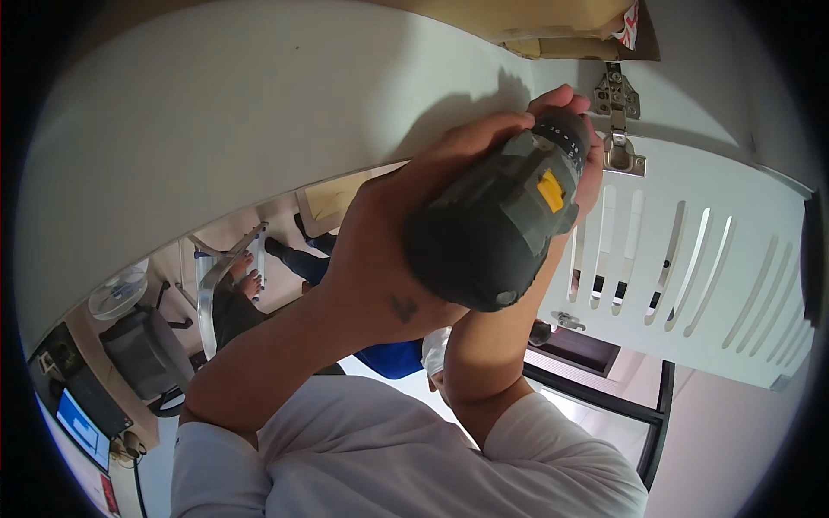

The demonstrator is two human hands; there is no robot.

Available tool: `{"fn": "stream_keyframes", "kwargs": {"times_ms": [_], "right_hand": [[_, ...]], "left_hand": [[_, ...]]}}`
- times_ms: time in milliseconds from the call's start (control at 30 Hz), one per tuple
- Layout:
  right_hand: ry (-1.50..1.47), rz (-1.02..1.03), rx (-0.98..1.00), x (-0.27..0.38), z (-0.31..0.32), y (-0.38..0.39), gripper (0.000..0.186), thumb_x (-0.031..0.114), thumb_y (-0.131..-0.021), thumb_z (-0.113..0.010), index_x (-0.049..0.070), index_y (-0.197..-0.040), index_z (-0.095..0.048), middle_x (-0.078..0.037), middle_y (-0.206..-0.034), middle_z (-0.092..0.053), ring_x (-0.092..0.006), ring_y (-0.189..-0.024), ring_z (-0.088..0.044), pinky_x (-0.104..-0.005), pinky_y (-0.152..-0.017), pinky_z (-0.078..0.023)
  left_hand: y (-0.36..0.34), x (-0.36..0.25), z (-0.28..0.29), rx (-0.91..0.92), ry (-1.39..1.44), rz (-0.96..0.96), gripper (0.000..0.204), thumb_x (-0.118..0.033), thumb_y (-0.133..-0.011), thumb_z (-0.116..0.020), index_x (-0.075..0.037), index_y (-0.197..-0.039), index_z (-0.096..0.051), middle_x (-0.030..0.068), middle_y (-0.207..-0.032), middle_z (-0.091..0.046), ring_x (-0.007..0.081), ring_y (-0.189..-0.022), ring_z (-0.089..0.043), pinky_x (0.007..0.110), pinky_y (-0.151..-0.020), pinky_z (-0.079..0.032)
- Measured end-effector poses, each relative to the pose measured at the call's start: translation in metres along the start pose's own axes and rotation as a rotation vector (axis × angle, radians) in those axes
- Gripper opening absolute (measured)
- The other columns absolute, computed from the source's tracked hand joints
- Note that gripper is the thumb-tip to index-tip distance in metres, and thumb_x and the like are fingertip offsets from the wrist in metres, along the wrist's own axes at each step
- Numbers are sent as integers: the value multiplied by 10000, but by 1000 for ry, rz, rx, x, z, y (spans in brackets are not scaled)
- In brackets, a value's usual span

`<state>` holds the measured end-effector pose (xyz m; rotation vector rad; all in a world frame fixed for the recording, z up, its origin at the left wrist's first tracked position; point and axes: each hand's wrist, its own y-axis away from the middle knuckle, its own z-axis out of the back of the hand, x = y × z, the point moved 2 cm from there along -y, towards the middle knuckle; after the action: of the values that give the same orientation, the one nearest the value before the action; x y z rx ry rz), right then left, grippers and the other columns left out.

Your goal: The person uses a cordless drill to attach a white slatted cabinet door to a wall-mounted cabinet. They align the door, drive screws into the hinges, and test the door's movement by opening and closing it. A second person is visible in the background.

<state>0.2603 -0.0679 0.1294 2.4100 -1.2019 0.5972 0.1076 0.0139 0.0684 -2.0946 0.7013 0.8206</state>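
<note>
A dark grey cordless drill (484,224) with a yellow switch on top is held up at the centre, its front end toward the cabinet's inner corner. My left hand (380,237) wraps its left side and rear, with the handle hidden below. Around the front end by the numbered collar is my right hand (589,168), its fingertips showing past the collar. The drill's tip and any bit are out of sight. Just right of the fingers, a metal cabinet hinge (615,121) joins the white panel to a slotted white door (691,268).
A white board (216,129) spans the upper left, close to my left hand. Above sits a cardboard box (561,30). Below are a metal ladder (207,293) with another person's feet (250,283) beside it, a grey chair (147,350) and a laptop (82,427).
</note>
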Motion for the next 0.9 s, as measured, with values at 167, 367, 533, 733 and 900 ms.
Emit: {"fn": "stream_keyframes", "kwargs": {"times_ms": [167,367,533,733,900], "right_hand": [[15,131,-113,-2,3,0,155,147,-949,-486,17,-943,-570,-156,-1000,-658,-352,-1074,-642,-449,-996,-541],[311,343,-145,1,0,33,132,149,-944,-472,67,-860,-531,-95,-898,-594,-252,-868,-588,-384,-845,-493],[403,316,-207,10,-4,72,207,221,-1028,-451,84,-886,-514,-38,-796,-524,-196,-741,-528,-345,-778,-444],[447,143,14,26,2,101,176,217,-1049,-564,50,-1021,-611,-79,-923,-667,-180,-787,-659,-330,-732,-563],[453,90,-47,24,24,114,123,149,-1027,-562,39,-1023,-618,-86,-929,-670,-194,-807,-668,-336,-779,-578]], "left_hand": [[2,-26,3,45,-189,152,712,-107,-773,-822,7,-1401,-507,135,-1438,-559,217,-1267,-585,334,-1073,-451],[-10,-92,-4,40,-89,247,705,-145,-807,-804,-4,-1430,-508,130,-1431,-557,218,-1257,-581,342,-1065,-450],[-30,-157,-15,121,-263,135,697,-65,-786,-799,7,-1421,-521,122,-1356,-619,184,-1229,-598,312,-1063,-443],[-53,-187,-13,122,-346,20,662,-136,-765,-854,-1,-1353,-583,135,-1282,-669,201,-1167,-641,340,-1028,-484],[-59,-188,-4,36,-521,15,545,-68,-768,-866,4,-1255,-632,103,-1133,-731,171,-1022,-698,317,-920,-545]]}}
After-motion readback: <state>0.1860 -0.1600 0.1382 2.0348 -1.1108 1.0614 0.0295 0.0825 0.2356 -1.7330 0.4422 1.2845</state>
